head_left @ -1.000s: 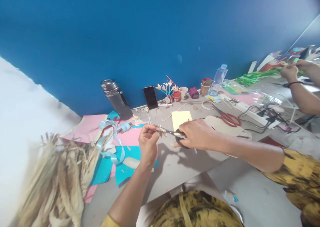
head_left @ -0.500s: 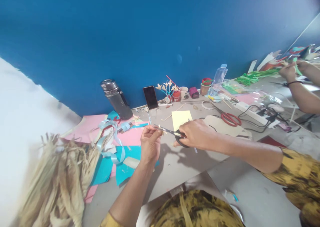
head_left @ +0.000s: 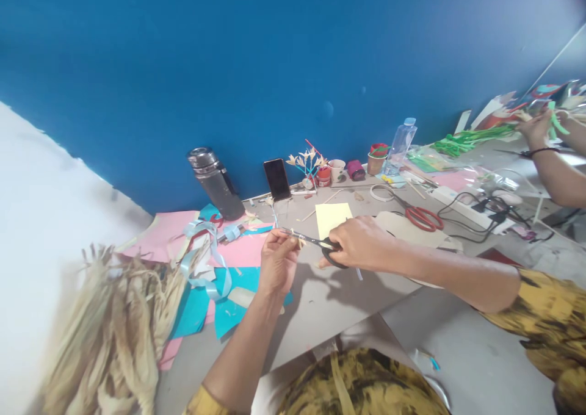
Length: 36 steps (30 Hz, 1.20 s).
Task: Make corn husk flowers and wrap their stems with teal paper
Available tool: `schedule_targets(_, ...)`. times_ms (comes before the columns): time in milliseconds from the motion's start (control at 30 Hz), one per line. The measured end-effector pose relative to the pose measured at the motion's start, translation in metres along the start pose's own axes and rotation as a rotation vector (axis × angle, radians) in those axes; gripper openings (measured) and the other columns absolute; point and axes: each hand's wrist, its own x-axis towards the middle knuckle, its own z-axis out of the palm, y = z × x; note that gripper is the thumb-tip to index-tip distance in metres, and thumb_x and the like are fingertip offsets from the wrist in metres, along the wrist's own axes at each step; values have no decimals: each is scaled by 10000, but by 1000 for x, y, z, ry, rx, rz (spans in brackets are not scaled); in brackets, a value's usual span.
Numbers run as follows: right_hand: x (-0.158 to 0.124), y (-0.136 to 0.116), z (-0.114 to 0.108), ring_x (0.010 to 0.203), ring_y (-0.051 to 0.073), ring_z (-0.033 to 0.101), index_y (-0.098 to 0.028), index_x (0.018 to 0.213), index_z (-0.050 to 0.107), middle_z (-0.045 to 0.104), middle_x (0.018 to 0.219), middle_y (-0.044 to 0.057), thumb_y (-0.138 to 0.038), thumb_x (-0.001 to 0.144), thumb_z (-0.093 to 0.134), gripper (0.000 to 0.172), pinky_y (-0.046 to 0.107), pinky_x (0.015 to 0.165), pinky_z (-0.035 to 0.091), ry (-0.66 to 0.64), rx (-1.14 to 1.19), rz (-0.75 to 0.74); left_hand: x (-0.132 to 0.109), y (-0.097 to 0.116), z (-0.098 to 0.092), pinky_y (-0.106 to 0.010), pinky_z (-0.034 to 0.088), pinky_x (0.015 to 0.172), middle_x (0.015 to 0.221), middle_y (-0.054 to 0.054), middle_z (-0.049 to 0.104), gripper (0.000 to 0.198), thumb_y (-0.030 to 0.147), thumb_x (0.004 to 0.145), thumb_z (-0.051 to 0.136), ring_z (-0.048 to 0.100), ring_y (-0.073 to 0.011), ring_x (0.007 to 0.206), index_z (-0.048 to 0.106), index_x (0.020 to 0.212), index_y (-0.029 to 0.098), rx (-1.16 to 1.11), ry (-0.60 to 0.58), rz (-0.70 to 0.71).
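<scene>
My left hand [head_left: 277, 261] is closed in a pinch on a small pale straw-coloured piece [head_left: 297, 238], held above the grey table [head_left: 320, 305]. My right hand [head_left: 361, 244] grips black-handled scissors [head_left: 320, 246], whose blades point left and meet the small piece at my left fingertips. A yellow paper sheet [head_left: 332, 217] lies on the table just behind both hands.
Dried husks [head_left: 110, 323] pile at the left, with pink and cyan paper [head_left: 229, 250] and pale blue ribbon beside them. A steel flask [head_left: 214, 182], a phone [head_left: 276, 179], cups and a bottle [head_left: 399, 145] line the blue wall. Red scissors [head_left: 421, 217], cables lie right. Another person's hands [head_left: 540, 128] hold green strips.
My hands stay almost in place, the left hand shifting slightly right towards the scissors. The other person's hands at far right have lifted the green strips higher.
</scene>
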Motion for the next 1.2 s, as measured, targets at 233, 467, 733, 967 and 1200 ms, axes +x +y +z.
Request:
schedule_targets(233, 5, 10, 2, 581, 169, 564, -200, 607, 626, 658, 620, 48, -758, 809, 518, 603, 269, 521, 261, -16, 141, -5, 0, 0, -2, -298, 494, 732, 654, 62, 607, 360, 163, 599, 867, 601, -107, 628, 549, 759, 211, -127, -18, -108)
schedule_targets(467, 6, 16, 2, 602, 157, 538, -206, 673, 608, 675, 703, 39, -748, 778, 562, 554, 261, 537, 265, -124, 293, -37, -2, 3, -2, -275, 483, 689, 679, 50, 631, 361, 168, 594, 878, 613, -104, 617, 559, 761, 196, -209, -79, -176)
schedule_targets(733, 1, 8, -2, 638, 218, 622, -219, 705, 636, 699, 691, 56, -762, 747, 573, 548, 269, 552, 289, -99, 161, -44, -6, 4, 2, -229, 444, 633, 697, 45, 632, 314, 105, 597, 835, 599, -90, 620, 597, 780, 195, -75, -10, -11)
schedule_targets(967, 0, 5, 2, 645, 235, 648, -208, 694, 663, 700, 665, 82, -729, 761, 575, 533, 289, 563, 302, -65, 92, -16, -7, 7, 9, -210, 436, 620, 708, 32, 631, 306, 117, 574, 856, 586, -86, 645, 601, 730, 183, -38, 55, 49)
schedule_targets(1200, -1, 2, -1, 674, 250, 670, -191, 685, 676, 713, 684, 102, -732, 798, 550, 567, 291, 552, 292, -58, 81, -5, -6, 6, 9, -219, 447, 631, 713, 40, 625, 313, 118, 564, 867, 578, -79, 629, 588, 693, 178, -32, 76, 55)
